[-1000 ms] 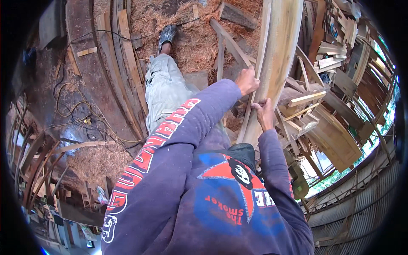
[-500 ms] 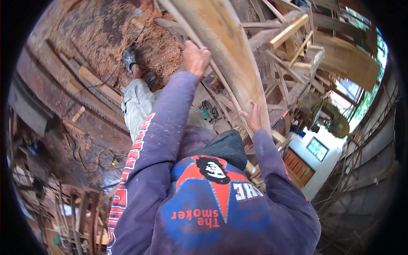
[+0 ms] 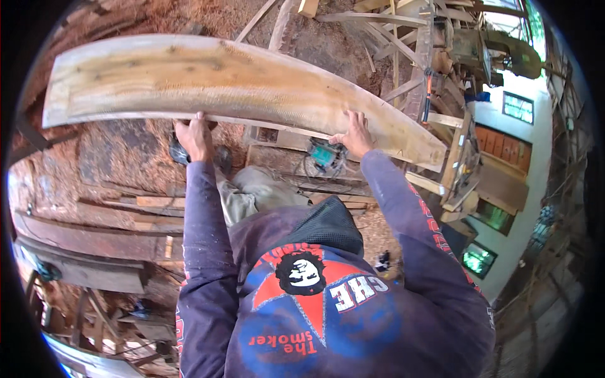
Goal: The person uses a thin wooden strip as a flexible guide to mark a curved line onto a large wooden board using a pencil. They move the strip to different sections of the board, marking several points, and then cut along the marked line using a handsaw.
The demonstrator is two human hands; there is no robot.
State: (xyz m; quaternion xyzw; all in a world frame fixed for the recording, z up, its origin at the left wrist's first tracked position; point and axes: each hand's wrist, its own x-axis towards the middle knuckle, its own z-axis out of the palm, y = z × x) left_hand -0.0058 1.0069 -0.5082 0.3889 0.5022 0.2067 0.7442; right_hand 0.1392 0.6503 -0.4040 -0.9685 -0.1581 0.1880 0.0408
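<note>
Apparently supporting the board (image 3: 208, 79): left hand (image 3: 198, 140) pinches its near edge, right hand (image 3: 357, 135) clasps it nearer its right end; moving needs both.

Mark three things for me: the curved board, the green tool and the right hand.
Curved board (image 3: 217, 79): head view, on the middle of its broad face.
Green tool (image 3: 324, 155): head view, on its green body.
Right hand (image 3: 357, 136): head view, on the middle of the hand.
</note>
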